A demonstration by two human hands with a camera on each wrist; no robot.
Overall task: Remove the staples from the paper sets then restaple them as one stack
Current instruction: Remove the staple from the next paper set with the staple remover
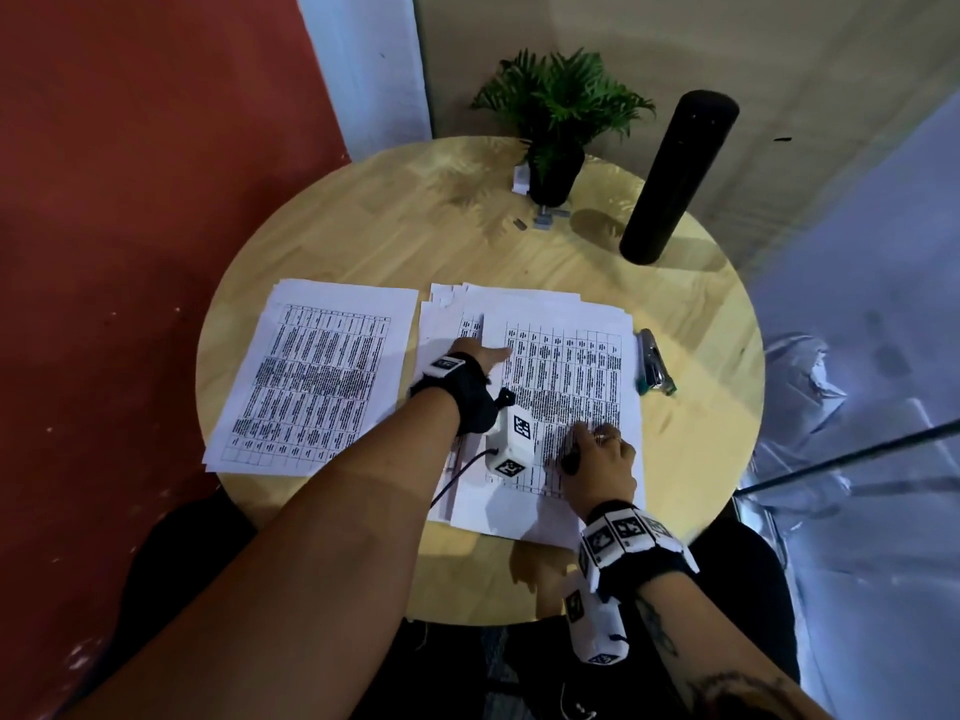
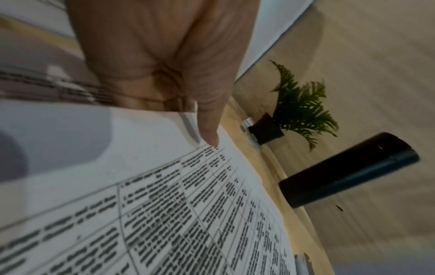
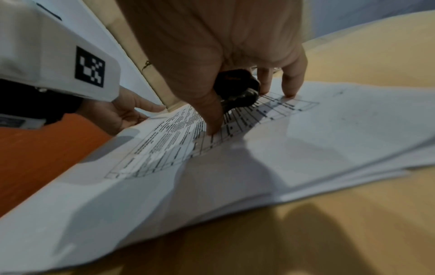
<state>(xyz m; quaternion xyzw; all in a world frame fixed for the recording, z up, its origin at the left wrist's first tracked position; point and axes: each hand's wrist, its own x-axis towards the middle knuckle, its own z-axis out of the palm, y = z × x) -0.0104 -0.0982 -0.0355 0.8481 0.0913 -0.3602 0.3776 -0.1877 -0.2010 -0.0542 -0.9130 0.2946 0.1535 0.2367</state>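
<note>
Two lots of printed table sheets lie on the round wooden table [image 1: 363, 241]. The left paper set [image 1: 311, 376] lies flat and untouched. On the right is a loose pile of sheets [image 1: 566, 387], fanned at its far edge. My left hand [image 1: 483, 358] pinches the top sheet's left edge, thumb [image 2: 207, 119] on top and fingers hidden beneath. My right hand [image 1: 602, 459] grips a black staple remover [image 3: 237, 87] in its palm while its fingertips [image 3: 289, 89] press on the sheet's near part. A silver stapler [image 1: 655, 363] lies just right of the pile.
At the table's far side stand a small potted plant [image 1: 556, 148] and a tall black cylinder [image 1: 675, 179]. A small grey object [image 1: 545, 218] lies before the pot. A red wall is on the left and a glass panel on the right.
</note>
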